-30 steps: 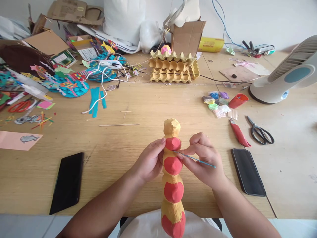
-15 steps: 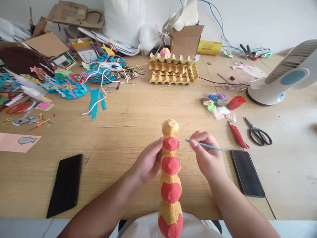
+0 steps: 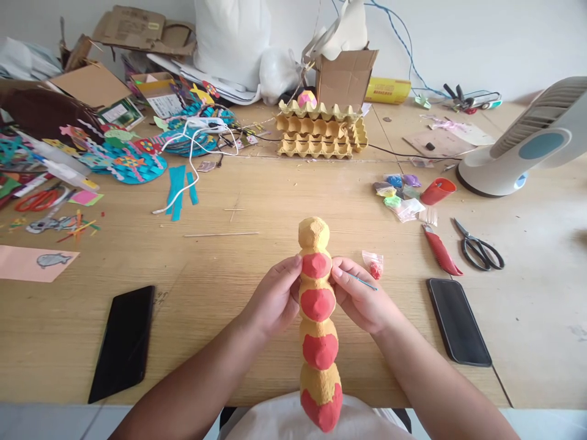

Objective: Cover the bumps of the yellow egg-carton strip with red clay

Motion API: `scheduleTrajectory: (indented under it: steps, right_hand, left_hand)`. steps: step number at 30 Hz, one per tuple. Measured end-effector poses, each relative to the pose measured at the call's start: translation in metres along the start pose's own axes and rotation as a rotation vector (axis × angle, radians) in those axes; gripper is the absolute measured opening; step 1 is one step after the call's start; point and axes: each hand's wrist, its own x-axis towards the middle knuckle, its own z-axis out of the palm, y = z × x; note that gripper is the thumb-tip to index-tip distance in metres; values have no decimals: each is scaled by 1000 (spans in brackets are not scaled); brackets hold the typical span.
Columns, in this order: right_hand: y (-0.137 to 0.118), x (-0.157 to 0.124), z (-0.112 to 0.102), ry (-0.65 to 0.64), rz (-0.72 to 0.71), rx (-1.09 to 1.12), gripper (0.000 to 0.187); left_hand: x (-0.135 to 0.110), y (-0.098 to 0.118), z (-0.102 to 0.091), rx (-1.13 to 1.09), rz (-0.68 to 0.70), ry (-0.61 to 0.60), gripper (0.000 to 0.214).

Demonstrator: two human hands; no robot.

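A long yellow egg-carton strip [image 3: 320, 330] of several bumps points away from my body, with red clay over most of its bumps; the far bump is plain yellow. My left hand [image 3: 277, 293] pinches its left edge near the far end, thumb at the second bump. On the opposite edge, the thumb and fingers of my right hand [image 3: 360, 296] grip the strip at the same height. A thin blue modelling tool [image 3: 364, 282] lies in my right hand too, its end sticking out to the right. Just beyond that hand is a small clear bag of red clay [image 3: 376, 269].
Right of my hands lie a red utility knife [image 3: 440, 249], black scissors [image 3: 480, 244] and a phone [image 3: 458, 321]. A black tablet [image 3: 123, 342] is at left. Farther back stand clay packets [image 3: 397, 192], a red cup [image 3: 438, 191], egg cartons [image 3: 316, 134] and a fan [image 3: 518, 137].
My right hand has moved left from beside the strip and taken hold of its edge, keeping the blue tool. The bag of red clay, hidden before, now shows. The strip's near end has shifted slightly right.
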Motion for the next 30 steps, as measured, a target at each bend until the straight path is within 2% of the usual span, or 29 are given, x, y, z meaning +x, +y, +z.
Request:
scheduleTrajectory:
  steps: [7, 11, 16, 20, 25, 30]
  right_hand:
    - [11, 0, -2, -8, 19, 158, 33]
    - [10, 0, 2, 20, 25, 237, 33]
    - [8, -2, 5, 88, 66, 243, 30]
    - [11, -2, 5, 98, 62, 219, 30]
    - [14, 0, 5, 64, 19, 192, 36]
    - [15, 0, 6, 61, 15, 198, 37]
  left_hand:
    - [-1, 0, 0, -22, 8, -6, 51]
    - [-2, 3, 0, 18, 46, -52, 34]
    - [-3, -1, -7, 192, 184, -32, 29]
    - [-5, -5, -9, 313, 288, 38, 27]
    - [-4, -3, 2, 162, 264, 94, 35]
    - [-5, -2, 7, 59, 222, 65, 32]
